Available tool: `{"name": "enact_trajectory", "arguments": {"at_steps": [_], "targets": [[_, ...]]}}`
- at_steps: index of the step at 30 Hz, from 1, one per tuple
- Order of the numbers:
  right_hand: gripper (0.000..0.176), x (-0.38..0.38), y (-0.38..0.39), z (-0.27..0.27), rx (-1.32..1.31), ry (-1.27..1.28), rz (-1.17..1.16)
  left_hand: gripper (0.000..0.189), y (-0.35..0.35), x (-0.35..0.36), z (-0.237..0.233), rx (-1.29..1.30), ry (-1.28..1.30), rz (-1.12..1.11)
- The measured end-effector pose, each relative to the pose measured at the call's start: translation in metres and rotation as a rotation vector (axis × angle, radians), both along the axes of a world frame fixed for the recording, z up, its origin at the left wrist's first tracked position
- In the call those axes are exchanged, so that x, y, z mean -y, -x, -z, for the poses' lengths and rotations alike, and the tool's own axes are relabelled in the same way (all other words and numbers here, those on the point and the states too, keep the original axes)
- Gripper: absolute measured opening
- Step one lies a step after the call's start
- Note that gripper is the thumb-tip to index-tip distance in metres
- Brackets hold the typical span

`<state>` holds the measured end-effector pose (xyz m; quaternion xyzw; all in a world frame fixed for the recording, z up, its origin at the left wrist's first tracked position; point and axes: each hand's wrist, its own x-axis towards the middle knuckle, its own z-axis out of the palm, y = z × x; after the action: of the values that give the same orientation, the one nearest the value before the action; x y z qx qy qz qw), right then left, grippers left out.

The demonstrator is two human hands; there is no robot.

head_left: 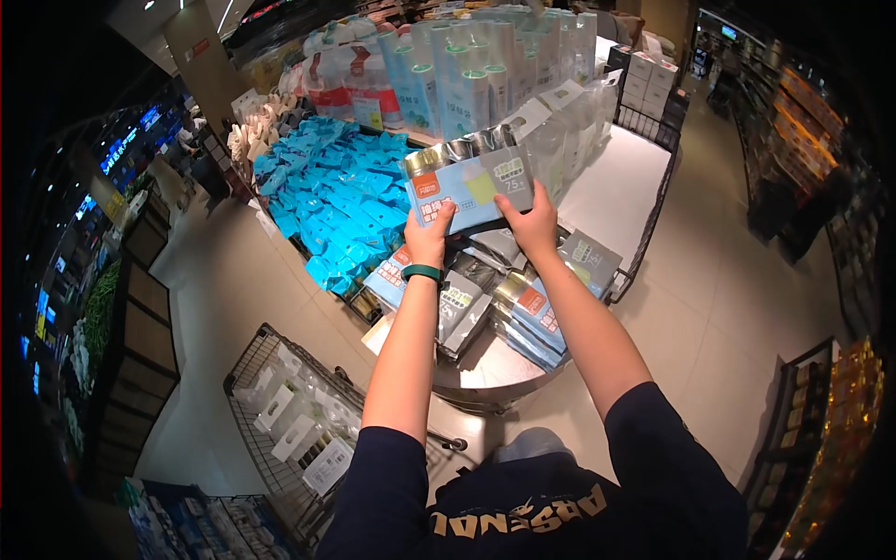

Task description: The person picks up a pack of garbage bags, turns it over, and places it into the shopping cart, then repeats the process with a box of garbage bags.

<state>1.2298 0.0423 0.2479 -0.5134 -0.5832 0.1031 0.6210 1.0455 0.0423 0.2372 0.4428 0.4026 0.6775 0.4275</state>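
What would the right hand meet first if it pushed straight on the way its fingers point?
It grips the blue-and-silver pack; carrying that on, the right hand would probably reach the upright pale-blue packs behind, though depth is unclear.

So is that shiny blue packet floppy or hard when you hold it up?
Probably fairly stiff: the packet stands flat though the left hand and right hand grip only its bottom edge. Likely light, since it is held up with arms stretched out. Its glossy silver top may be a bit slippery.
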Motion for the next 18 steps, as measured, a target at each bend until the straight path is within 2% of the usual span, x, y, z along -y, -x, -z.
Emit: {"name": "enact_trajectory", "arguments": {"at_steps": [18], "targets": [[0.069, 0.0048, 0.0000, -0.0056, -0.035, -0.001, -0.022, 0.046, -0.0012, -0.0049, 0.0029, -0.005, -0.034, -0.036]]}}
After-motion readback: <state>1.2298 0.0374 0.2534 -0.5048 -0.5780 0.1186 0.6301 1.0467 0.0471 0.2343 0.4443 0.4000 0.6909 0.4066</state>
